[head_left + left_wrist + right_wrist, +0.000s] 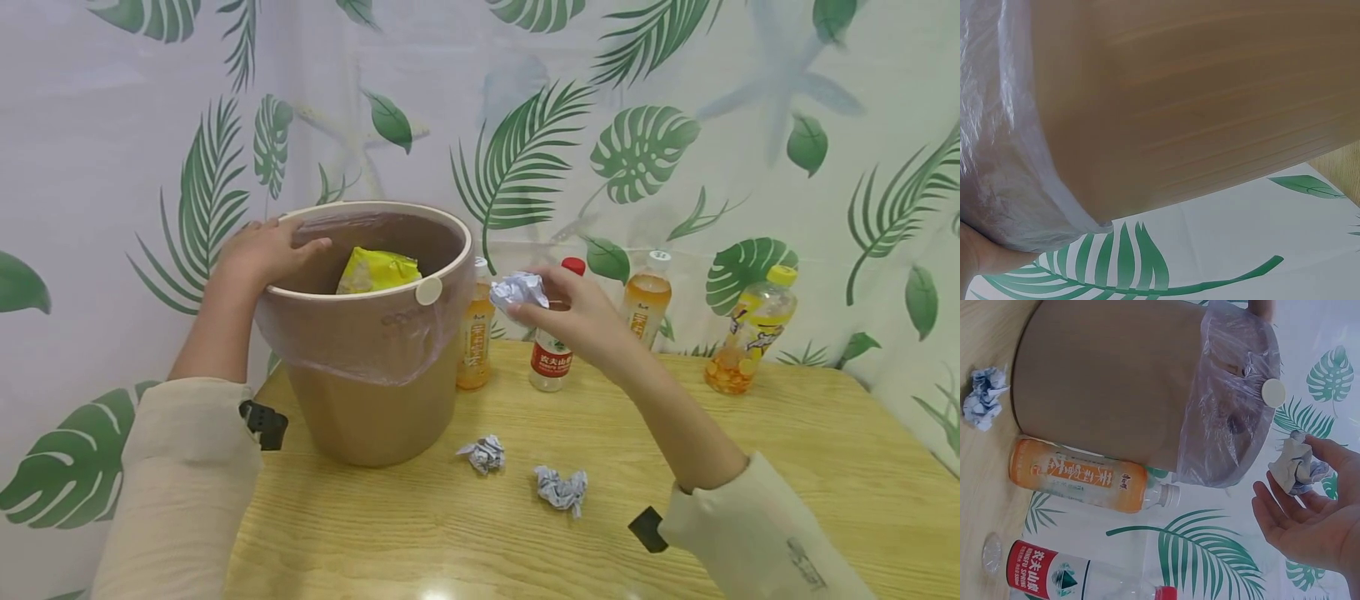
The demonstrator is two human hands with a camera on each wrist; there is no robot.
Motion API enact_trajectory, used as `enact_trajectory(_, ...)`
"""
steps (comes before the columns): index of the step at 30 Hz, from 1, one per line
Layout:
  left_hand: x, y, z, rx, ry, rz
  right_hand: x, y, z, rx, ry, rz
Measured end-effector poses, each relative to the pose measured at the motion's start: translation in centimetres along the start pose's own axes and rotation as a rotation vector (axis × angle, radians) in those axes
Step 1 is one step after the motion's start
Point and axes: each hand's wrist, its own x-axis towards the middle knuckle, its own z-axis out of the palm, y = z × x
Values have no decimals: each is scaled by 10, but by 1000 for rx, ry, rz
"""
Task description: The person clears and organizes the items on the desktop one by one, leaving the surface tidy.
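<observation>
A brown trash bin (367, 417) lined with a thin clear plastic bag (991, 137) stands on the wooden table. My left hand (273, 250) grips its rim at the left, the thumb over the inner side. A yellow packet (378, 268) shows inside the bin. My right hand (577, 312) pinches a crumpled paper ball (1297, 465) between thumb and fingers, just right of the rim and at about its height. Two more crumpled paper balls, a nearer one (561, 490) and one closer to the bin (484, 454), lie on the table.
Behind the right hand stand a red-capped water bottle (1054, 575) and an orange drink bottle (648, 296). Another orange bottle (1079, 475) is beside the bin. Farther right is a yellow-capped bottle (750, 333). A leaf-patterned sheet (525, 125) hangs behind the table (787, 467).
</observation>
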Motion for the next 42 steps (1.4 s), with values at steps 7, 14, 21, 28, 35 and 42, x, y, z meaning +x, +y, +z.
enact_trajectory(7, 0, 0, -1, -5, 1, 3, 13, -12, 4, 21, 12, -26)
enact_trajectory(14, -1, 0, -1, -12, 3, 3, 25, -26, 7, 44, 21, -60)
enact_trajectory(21, -1, -2, -1, -15, 7, -1, 36, -36, 15, 77, 29, -74)
enact_trajectory(28, -2, -2, -1, -18, 5, -7, 52, -42, 24, 51, 39, -85)
enact_trajectory(35, -1, -2, 0, -17, 0, -1, 67, -44, 35, 99, 29, -99)
enact_trajectory(42, -1, -2, 0, -9, 2, 1, 81, -37, 48, 138, 67, -121)
